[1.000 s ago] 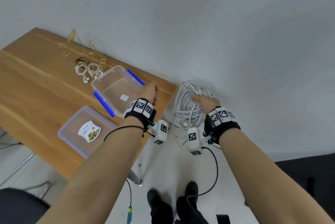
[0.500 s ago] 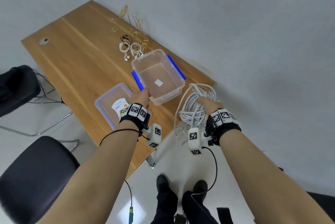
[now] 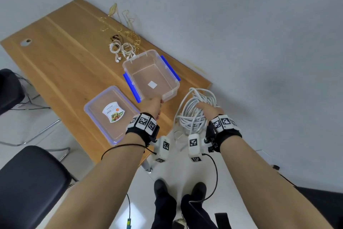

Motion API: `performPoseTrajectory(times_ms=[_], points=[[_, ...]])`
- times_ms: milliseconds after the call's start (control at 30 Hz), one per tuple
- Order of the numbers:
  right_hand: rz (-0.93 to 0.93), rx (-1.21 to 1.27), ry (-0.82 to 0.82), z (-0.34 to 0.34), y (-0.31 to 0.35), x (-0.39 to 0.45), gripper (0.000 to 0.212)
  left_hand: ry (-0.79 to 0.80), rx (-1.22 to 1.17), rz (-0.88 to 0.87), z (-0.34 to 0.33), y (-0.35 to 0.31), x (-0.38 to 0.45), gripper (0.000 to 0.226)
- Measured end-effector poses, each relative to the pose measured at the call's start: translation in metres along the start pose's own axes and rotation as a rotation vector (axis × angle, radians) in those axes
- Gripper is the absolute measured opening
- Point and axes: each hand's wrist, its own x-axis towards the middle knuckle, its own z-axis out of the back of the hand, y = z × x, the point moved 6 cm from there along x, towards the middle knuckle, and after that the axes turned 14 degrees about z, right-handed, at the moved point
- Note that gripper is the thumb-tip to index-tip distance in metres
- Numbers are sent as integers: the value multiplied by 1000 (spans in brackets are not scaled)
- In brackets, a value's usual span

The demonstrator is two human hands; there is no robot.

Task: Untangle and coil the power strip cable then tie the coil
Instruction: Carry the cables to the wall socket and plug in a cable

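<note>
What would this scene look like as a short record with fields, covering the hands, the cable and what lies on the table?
right hand: closed around the white cable coil, held off the table's near corner
left hand: at the near rim of the clear box; grip hidden
clear box: open, blue latches, nothing inside but a small white sticker
lid: flat on the wooden table, left of the box
earphones: coiled, beyond the box
gold wire items: at the far table edge

Plain grey wall, wooden table against it, pale glossy floor — black chair at left
</note>
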Motion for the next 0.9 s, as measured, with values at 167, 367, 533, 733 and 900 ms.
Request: performPoseTrajectory(times_ms=[167, 367, 533, 733, 900], points=[[-20, 113, -97, 42, -14, -1, 72, 242, 218, 15, -103, 21, -23, 12], [-96, 229, -207, 111, -49, 2, 78, 367, 447, -36, -190, 41, -48, 15], [-112, 299, -269, 156, -69, 0, 70, 398, 502, -99, -237, 41, -75, 10], [-146, 334, -306, 191, -84, -2, 59, 444, 566, -116, -279, 41, -99, 9], [-133, 370, -328, 207, -94, 4, 55, 526, 652, -47, -307, 53, -111, 19]])
